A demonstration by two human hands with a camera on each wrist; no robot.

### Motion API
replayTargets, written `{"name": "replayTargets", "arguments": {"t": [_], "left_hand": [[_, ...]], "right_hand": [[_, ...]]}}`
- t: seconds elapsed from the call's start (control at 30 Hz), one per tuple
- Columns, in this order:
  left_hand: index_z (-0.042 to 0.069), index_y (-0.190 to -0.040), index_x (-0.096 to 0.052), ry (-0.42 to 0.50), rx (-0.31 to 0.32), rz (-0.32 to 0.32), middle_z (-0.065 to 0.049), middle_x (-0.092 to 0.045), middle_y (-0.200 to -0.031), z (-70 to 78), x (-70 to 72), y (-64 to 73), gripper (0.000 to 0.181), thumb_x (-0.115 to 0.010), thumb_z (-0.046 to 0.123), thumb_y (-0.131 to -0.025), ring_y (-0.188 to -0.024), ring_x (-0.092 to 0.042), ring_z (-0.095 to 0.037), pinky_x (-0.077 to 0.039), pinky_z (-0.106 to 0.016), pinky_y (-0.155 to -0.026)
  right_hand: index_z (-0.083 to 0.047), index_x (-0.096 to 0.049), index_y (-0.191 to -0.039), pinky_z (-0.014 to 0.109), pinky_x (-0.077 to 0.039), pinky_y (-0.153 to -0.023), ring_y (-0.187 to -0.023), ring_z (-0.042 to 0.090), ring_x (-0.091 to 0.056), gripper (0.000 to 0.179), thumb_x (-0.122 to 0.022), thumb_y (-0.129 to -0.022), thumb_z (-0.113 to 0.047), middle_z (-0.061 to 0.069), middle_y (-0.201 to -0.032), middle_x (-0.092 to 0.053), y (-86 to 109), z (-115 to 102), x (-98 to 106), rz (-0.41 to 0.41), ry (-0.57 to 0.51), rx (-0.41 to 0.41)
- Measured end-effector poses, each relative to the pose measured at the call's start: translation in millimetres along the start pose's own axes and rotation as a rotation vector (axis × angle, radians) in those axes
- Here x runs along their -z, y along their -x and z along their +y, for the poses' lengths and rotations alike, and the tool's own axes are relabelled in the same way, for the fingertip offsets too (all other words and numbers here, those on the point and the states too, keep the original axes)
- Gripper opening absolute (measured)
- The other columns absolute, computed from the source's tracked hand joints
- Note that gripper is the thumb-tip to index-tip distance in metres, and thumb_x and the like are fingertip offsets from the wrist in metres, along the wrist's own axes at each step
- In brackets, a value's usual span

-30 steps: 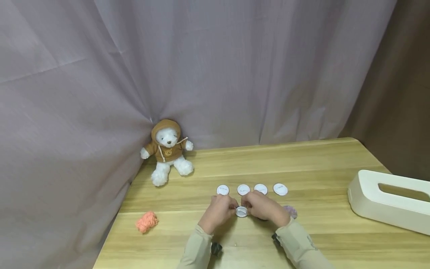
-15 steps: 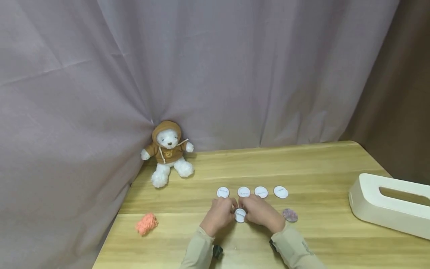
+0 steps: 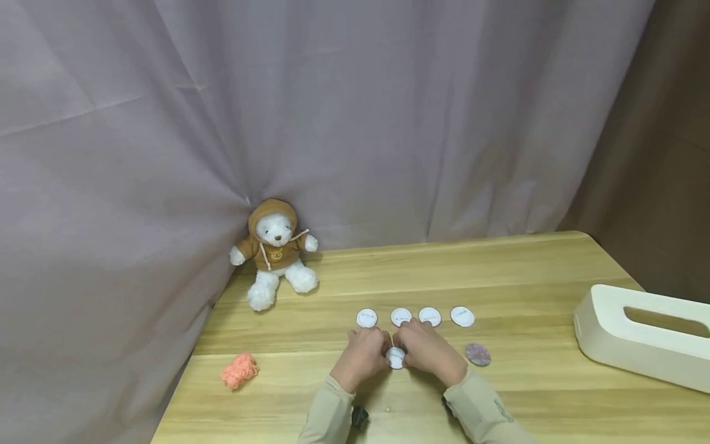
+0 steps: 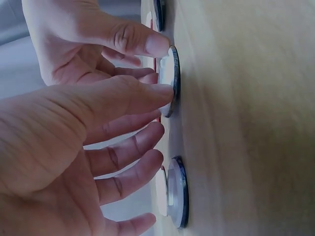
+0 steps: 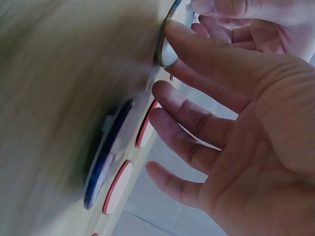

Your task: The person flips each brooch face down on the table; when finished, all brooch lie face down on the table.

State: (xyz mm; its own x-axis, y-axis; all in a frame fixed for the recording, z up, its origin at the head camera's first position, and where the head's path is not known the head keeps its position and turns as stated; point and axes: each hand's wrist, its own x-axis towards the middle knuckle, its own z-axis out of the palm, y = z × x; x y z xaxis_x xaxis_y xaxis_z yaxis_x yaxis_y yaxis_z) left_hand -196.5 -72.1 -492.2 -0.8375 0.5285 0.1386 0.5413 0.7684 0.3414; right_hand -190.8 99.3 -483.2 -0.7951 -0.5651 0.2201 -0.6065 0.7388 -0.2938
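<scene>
Both hands meet at the middle of the table around a round pin-back badge (image 3: 395, 357), its white back facing up. My left hand (image 3: 363, 356) pinches its left edge, the thumb on the near side in the left wrist view. On the opposite edge my right hand (image 3: 429, 351) grips it with thumb and forefinger, the other fingers spread loosely. Another dark-rimmed badge (image 4: 178, 191) lies below the left hand's fingers in the left wrist view. A blue-edged badge (image 5: 108, 155) shows beside the right hand in the right wrist view.
Behind the hands runs a row of white-backed badges, including a leftmost one (image 3: 367, 317) and a rightmost one (image 3: 463, 316). A purple patterned badge (image 3: 478, 354) lies to the right. Orange yarn (image 3: 240, 370), a plush bear (image 3: 275, 253) and a white slotted box (image 3: 646, 336) stand around.
Both hands have come slightly closer together around the badge, which has shifted a little nearer and left. The right forearm moved left, uncovering the purple badge.
</scene>
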Motion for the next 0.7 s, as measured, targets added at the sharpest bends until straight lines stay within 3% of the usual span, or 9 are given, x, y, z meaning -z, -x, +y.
{"name": "replayTargets", "arguments": {"t": [0.17, 0.27, 0.4, 0.57, 0.7], "left_hand": [[0.015, -0.07, -0.071, -0.007, 0.0, -0.002, 0.013, -0.06, -0.065, 0.1, -2.4, 0.9, 0.019, -0.079, 0.0, -0.062, -0.065, -0.054, -0.008, -0.034, -0.036, -0.069], [0.015, -0.072, -0.071, -0.01, 0.006, -0.007, 0.012, -0.058, -0.067, 0.8, -3.2, 1.9, 0.018, -0.079, 0.001, -0.064, -0.066, -0.053, -0.008, -0.033, -0.036, -0.069], [0.014, -0.077, -0.071, 0.006, 0.008, -0.009, 0.011, -0.057, -0.07, 2.0, -3.7, 2.3, 0.016, -0.081, 0.005, -0.068, -0.068, -0.051, -0.007, -0.034, -0.037, -0.072], [0.014, -0.089, -0.075, 0.019, 0.01, 0.02, 0.008, -0.064, -0.076, 3.2, -2.3, 0.0, 0.013, -0.079, 0.013, -0.077, -0.075, -0.057, -0.009, -0.038, -0.042, -0.077], [0.011, -0.103, -0.074, 0.056, 0.006, 0.047, 0.003, -0.067, -0.083, 4.0, -0.4, -3.8, 0.02, -0.077, 0.019, -0.085, -0.083, -0.06, -0.014, -0.041, -0.046, -0.082]], "right_hand": [[-0.019, -0.049, -0.056, 0.036, -0.037, -0.058, -0.063, 0.014, -0.041, 0.036, -0.073, -0.055, 0.008, -0.011, -0.058, -0.037, 0.6, 1.1, -2.2, 0.019, 0.018, 0.015], [-0.018, -0.052, -0.059, 0.039, -0.039, -0.061, -0.065, 0.015, -0.043, 0.032, -0.074, -0.058, 0.006, -0.01, -0.059, -0.041, 1.4, 2.6, -2.8, -0.005, -0.013, -0.005], [-0.015, -0.061, -0.068, 0.042, -0.041, -0.065, -0.069, 0.016, -0.046, 0.023, -0.079, -0.065, -0.001, -0.007, -0.065, -0.049, 3.4, 5.5, -1.8, -0.032, -0.064, -0.029], [-0.011, -0.071, -0.084, 0.037, -0.04, -0.065, -0.069, 0.012, -0.045, 0.01, -0.079, -0.077, -0.012, -0.007, -0.069, -0.053, 4.0, 12.1, 1.6, -0.005, -0.095, -0.019], [-0.008, -0.074, -0.096, 0.042, -0.044, -0.071, -0.074, 0.013, -0.052, 0.016, -0.079, -0.085, -0.018, -0.003, -0.079, -0.063, 5.1, 18.8, 8.2, 0.017, -0.115, -0.036]]}}
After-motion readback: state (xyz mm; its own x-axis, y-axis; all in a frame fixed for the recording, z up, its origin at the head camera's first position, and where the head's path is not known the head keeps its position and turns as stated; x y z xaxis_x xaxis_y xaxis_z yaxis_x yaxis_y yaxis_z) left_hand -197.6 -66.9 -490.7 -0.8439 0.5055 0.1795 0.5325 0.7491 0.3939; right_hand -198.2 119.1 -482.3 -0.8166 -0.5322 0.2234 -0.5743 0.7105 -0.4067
